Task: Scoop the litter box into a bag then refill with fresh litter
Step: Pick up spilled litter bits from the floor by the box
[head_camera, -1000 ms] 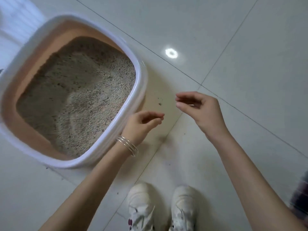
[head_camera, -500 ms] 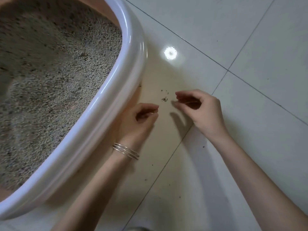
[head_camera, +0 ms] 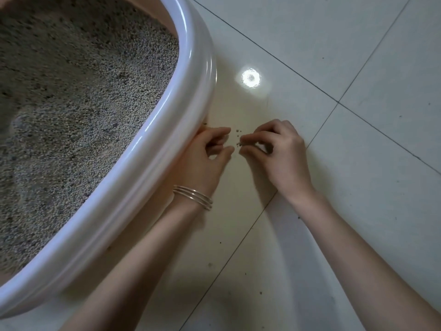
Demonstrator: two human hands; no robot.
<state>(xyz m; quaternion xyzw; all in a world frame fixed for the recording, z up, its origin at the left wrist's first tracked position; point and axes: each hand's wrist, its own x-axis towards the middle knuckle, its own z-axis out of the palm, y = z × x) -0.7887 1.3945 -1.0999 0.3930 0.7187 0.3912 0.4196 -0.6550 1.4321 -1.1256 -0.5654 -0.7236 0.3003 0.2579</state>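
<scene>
A white-rimmed litter box (head_camera: 152, 151) with peach inner walls fills the left side. Grey granular litter (head_camera: 83, 91) lies heaped unevenly inside it. On the floor just right of the box's rim lies a small scatter of spilled litter grains (head_camera: 237, 134). My left hand (head_camera: 202, 163) is low beside the box wall, fingers loosely curved toward the grains and holding nothing I can see. My right hand (head_camera: 279, 156) is opposite it, with thumb and forefinger pinching at the grains. No scoop or bag is in view.
Pale floor tiles (head_camera: 358, 56) with dark grout lines stretch to the right and front. A few stray specks (head_camera: 245, 274) dot the floor near my forearms. A lamp's reflection (head_camera: 250, 78) shines beyond my hands. A silver bracelet (head_camera: 193, 196) circles my left wrist.
The view has dropped much closer to the floor and the box. Both hands have come down and drawn together around the spilled grains, and my right fingertips now pinch at them.
</scene>
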